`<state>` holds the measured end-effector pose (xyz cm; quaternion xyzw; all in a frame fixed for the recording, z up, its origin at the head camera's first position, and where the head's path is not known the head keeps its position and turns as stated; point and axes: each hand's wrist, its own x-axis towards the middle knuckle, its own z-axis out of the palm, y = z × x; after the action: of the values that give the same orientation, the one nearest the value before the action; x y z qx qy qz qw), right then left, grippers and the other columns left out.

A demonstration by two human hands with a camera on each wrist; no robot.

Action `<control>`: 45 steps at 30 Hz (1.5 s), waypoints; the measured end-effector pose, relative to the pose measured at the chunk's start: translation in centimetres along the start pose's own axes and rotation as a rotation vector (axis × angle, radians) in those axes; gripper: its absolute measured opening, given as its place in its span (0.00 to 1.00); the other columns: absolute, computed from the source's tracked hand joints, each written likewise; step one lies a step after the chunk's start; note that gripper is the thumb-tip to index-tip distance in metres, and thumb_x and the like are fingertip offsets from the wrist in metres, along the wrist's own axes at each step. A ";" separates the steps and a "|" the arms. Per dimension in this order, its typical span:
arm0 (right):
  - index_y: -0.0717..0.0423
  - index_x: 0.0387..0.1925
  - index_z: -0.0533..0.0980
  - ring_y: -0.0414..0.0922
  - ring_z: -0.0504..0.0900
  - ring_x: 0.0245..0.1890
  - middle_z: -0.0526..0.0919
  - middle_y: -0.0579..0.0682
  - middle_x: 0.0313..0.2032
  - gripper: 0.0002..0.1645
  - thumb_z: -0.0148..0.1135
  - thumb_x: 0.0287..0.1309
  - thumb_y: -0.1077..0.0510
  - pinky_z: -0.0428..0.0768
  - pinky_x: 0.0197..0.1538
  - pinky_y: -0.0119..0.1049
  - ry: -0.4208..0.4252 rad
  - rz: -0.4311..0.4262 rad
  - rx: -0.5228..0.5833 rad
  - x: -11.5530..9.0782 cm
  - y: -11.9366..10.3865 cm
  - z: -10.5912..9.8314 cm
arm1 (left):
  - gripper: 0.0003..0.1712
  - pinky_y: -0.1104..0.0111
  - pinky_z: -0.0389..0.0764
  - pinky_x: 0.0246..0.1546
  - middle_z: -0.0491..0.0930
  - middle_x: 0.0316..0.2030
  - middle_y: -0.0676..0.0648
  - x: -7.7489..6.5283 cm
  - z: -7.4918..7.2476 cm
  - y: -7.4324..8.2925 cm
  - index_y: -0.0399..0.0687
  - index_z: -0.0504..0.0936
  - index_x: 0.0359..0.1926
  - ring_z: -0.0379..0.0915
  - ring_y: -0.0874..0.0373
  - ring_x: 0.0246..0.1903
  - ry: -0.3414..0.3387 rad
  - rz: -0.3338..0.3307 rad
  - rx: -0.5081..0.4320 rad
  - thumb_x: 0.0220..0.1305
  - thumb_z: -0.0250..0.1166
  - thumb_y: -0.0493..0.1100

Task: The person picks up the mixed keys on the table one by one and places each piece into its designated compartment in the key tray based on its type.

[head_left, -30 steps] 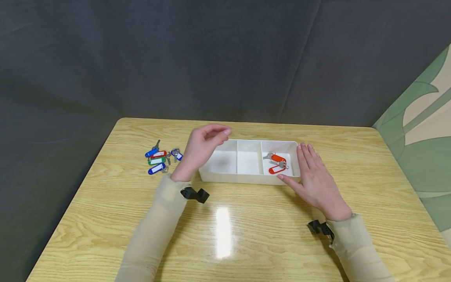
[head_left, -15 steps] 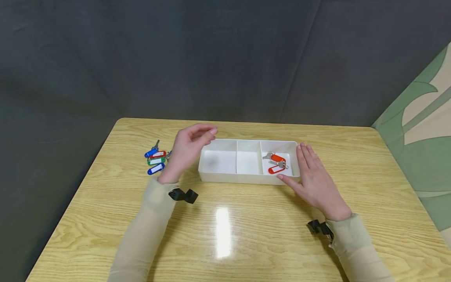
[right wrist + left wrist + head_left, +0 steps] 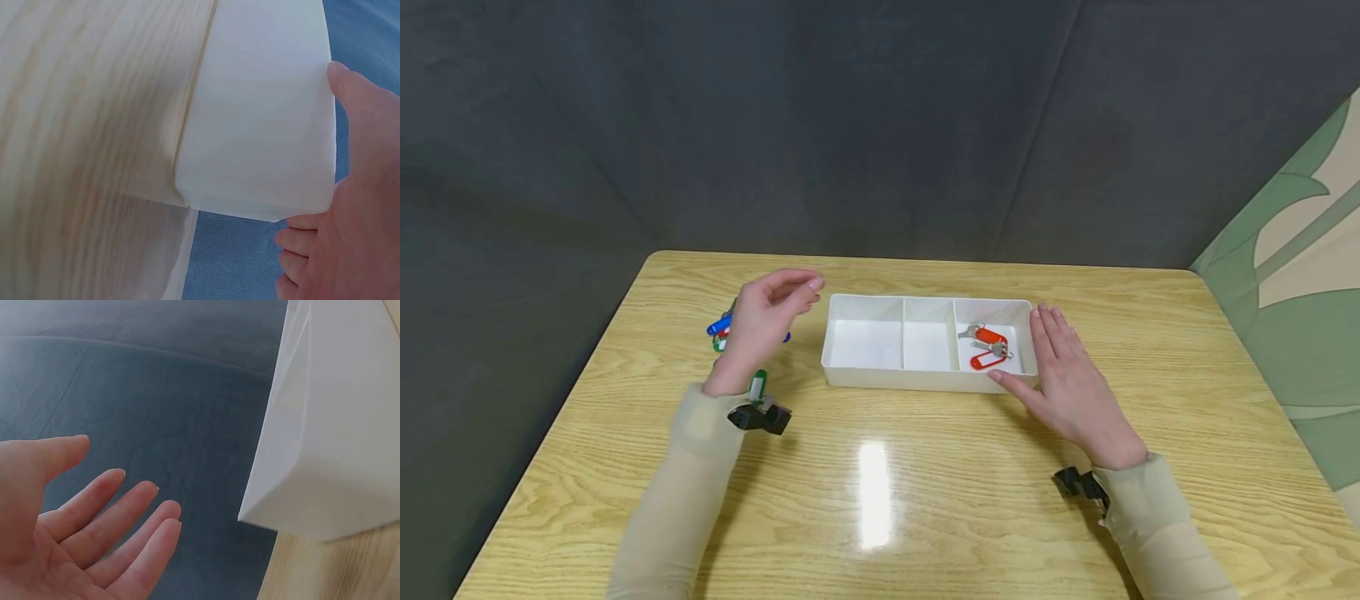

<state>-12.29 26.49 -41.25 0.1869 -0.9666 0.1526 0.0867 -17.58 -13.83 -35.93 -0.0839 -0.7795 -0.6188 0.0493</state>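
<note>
A white three-compartment box point(image 3: 925, 381) stands on the table. Its right compartment holds keys with red tags point(image 3: 989, 360). My right hand point(image 3: 1075, 392) rests against the box's right end, fingers straight, thumb on the front rim; the right wrist view shows the thumb point(image 3: 347, 78) at the edge of the white wall. My left hand point(image 3: 763, 325) hovers left of the box above the tagged keys and partly hides them. In the left wrist view its fingers point(image 3: 100, 534) are loosely bent and hold nothing. Peeking out around it are a blue key tag point(image 3: 720, 326) and a green key tag point(image 3: 757, 383).
The wooden table point(image 3: 925, 492) runs toward the front, with a bright reflection in its middle. A dark curtain point(image 3: 880, 125) hangs behind the table's back edge. At the right is a green and beige patterned surface point(image 3: 1315, 333).
My left hand has moved left, away from above the box's left compartment to over the tagged keys. The right hand and the box have stayed practically in place.
</note>
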 end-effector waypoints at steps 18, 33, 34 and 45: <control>0.72 0.77 0.45 0.62 0.43 0.77 0.47 0.70 0.77 0.61 0.58 0.68 0.32 0.46 0.76 0.55 -0.005 0.008 -0.003 0.1 0.0 0.0 | 0.22 0.64 0.83 0.49 0.85 0.48 0.41 -0.3 -3.0 -0.7 0.38 0.84 0.55 0.83 0.50 0.45 0.086 -0.004 0.060 0.72 0.67 0.51; 0.72 0.77 0.45 0.62 0.43 0.77 0.46 0.69 0.77 0.61 0.57 0.68 0.32 0.45 0.76 0.54 -0.009 0.013 -0.005 0.0 0.0 0.0 | 0.24 0.71 0.82 0.47 0.85 0.49 0.41 -0.9 -5.5 -1.3 0.40 0.84 0.57 0.82 0.50 0.46 0.136 -0.028 0.166 0.72 0.65 0.54; 0.72 0.77 0.45 0.62 0.43 0.77 0.46 0.69 0.77 0.61 0.57 0.68 0.32 0.45 0.76 0.54 -0.009 0.013 -0.005 0.0 0.1 0.0 | 0.24 0.71 0.82 0.47 0.85 0.48 0.41 -1.0 -5.7 -1.4 0.40 0.84 0.56 0.82 0.50 0.46 0.145 -0.031 0.170 0.72 0.65 0.54; 0.71 0.78 0.44 0.62 0.43 0.77 0.46 0.69 0.77 0.61 0.58 0.68 0.32 0.46 0.76 0.56 -0.007 0.021 -0.002 -0.1 0.2 0.1 | 0.27 0.75 0.80 0.46 0.84 0.49 0.39 -1.0 -7.1 -1.4 0.41 0.83 0.57 0.82 0.61 0.42 0.175 -0.043 0.263 0.72 0.63 0.58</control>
<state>-12.26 26.70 -41.39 0.1774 -0.9689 0.1520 0.0817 -17.09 -21.08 -35.78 -0.0057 -0.8482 -0.5172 0.1145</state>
